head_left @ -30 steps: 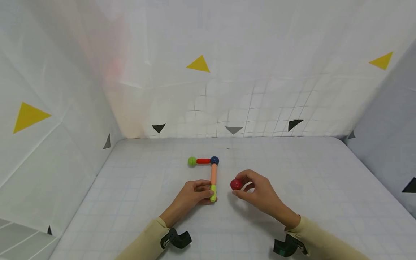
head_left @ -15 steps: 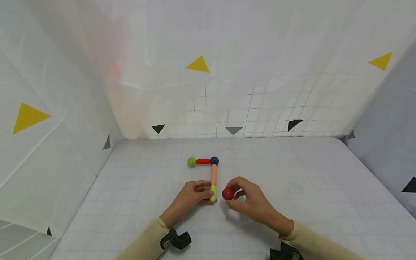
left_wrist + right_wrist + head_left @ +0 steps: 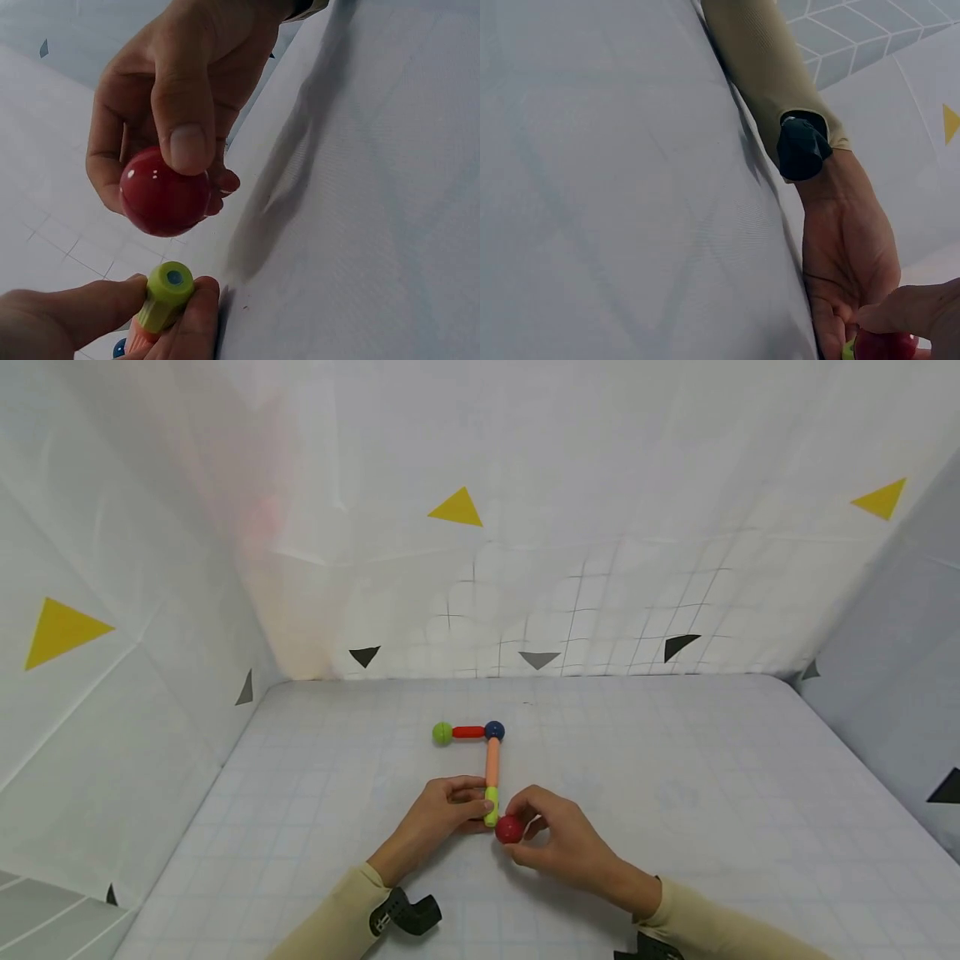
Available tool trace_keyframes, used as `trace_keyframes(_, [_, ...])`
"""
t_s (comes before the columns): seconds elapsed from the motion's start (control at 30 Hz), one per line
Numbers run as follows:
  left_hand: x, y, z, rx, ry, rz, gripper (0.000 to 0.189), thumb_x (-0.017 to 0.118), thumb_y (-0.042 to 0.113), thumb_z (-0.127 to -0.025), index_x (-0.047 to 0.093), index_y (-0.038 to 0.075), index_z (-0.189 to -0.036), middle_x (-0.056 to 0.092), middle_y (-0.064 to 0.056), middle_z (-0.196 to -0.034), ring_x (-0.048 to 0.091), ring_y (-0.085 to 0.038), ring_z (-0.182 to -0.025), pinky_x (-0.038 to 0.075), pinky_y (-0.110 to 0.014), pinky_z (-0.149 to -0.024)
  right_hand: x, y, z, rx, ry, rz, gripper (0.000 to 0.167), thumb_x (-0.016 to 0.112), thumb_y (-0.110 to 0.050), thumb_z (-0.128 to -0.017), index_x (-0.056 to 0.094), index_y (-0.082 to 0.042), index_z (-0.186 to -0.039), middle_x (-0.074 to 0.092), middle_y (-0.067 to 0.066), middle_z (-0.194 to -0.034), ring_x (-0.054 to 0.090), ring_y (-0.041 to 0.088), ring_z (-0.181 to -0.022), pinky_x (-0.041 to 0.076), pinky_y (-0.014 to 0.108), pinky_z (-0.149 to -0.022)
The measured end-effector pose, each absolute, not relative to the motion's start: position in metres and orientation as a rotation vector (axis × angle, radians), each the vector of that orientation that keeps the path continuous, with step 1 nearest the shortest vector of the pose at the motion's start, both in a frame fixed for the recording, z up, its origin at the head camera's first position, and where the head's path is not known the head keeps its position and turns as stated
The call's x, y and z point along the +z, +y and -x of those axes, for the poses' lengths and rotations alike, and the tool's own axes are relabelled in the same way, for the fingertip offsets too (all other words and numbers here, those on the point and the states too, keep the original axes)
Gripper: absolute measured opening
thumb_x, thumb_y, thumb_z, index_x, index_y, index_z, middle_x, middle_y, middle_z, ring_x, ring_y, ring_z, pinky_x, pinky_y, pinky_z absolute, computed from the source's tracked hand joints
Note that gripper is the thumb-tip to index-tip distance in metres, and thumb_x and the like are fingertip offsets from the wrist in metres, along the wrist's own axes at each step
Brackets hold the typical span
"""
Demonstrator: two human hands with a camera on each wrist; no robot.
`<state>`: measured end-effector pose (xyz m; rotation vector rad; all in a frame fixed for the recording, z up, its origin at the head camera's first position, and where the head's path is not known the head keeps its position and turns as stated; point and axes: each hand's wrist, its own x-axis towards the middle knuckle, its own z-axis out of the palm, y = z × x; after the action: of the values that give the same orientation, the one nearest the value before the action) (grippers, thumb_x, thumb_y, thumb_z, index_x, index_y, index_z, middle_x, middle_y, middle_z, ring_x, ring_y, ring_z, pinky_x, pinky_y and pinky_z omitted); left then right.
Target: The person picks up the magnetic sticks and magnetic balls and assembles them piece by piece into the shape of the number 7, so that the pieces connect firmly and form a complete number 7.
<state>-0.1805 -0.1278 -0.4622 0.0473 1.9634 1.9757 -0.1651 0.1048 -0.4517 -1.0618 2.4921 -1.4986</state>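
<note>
My left hand (image 3: pixel 446 807) pinches a yellow-green stick (image 3: pixel 166 294) between thumb and fingers; its near end shows a small bluish disc. The stick runs in line with an orange stick (image 3: pixel 492 763), which reaches back to a dark blue ball (image 3: pixel 494 731). From that ball a red stick (image 3: pixel 468 732) extends left to a green ball (image 3: pixel 442 733). My right hand (image 3: pixel 562 839) holds a glossy red ball (image 3: pixel 163 193) between thumb and fingertips, just off the near end of the yellow-green stick. In the right wrist view the red ball largely covers the stick.
A white, faintly gridded table (image 3: pixel 712 777) lies under both hands. White sheets with yellow and black triangles enclose it at the back and sides. Dark wrist cameras (image 3: pixel 412 913) sit on both cuffs.
The right hand has carried the red ball left and toward the person, from the right of the sticks to the yellow-green stick's near end. The left hand and the joined pieces stay in place.
</note>
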Motion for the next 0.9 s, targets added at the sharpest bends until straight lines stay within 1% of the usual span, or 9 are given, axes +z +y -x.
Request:
trace_keyframes(0.27, [-0.463,-0.129,0.18,1.961,1.99,-0.056,0.049,0.076,0.013,-0.096,0.061,-0.003,-0.14,0.07,-0.01,-0.11,0.069,-0.018,-0.094,0.061,-0.034,-0.084,-0.456,0.1,0.163,-1.48,2.467,1.065,0.042,0.087,-0.001,-0.082,0.063,-0.012,-0.114,0.065,-0.008,-0.106,0.065,0.012,-0.092,0.061,0.033,-0.076])
trace_keyframes(0.6, [-0.465,-0.128,0.18,1.966,1.995,-0.068,0.049,0.076,0.013,-0.096,0.061,-0.004,-0.139,0.071,-0.011,-0.112,0.07,-0.019,-0.096,0.061,-0.034,-0.084,-0.465,0.094,0.163,-1.471,2.531,1.163,0.043,0.091,-0.006,-0.081,0.064,-0.011,-0.114,0.063,-0.009,-0.106,0.063,0.009,-0.09,0.06,0.032,-0.071])
trace_keyframes(0.9, [-0.465,-0.129,0.181,1.961,2.002,-0.071,0.048,0.077,0.013,-0.096,0.062,-0.004,-0.138,0.071,-0.011,-0.111,0.07,-0.019,-0.096,0.061,-0.034,-0.084,-0.464,0.093,0.163,-1.462,2.546,1.162,0.043,0.091,-0.005,-0.08,0.065,-0.012,-0.113,0.062,-0.009,-0.106,0.061,0.01,-0.09,0.059,0.031,-0.069])
